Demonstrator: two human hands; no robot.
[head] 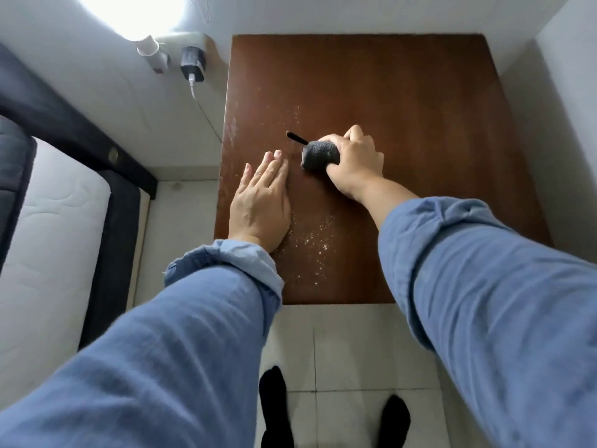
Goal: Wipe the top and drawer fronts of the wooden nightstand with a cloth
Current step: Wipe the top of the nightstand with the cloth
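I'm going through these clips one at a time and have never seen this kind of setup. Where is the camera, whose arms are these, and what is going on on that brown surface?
There is no machine here. One wide-angle camera sits on a person's head and looks down, so the two blue-sleeved arms are that person's own. The brown surface is the top of the wooden nightstand, seen from above, between white walls. The right hand grips a bunched dark grey cloth pressed against the top. The left hand lies flat on the wood, fingers straight. Pale specks of dust are scattered near the front. A thin black item lies beside the cloth; what it is I cannot tell. A charger is plugged into the wall, and a mattress shows on the left.
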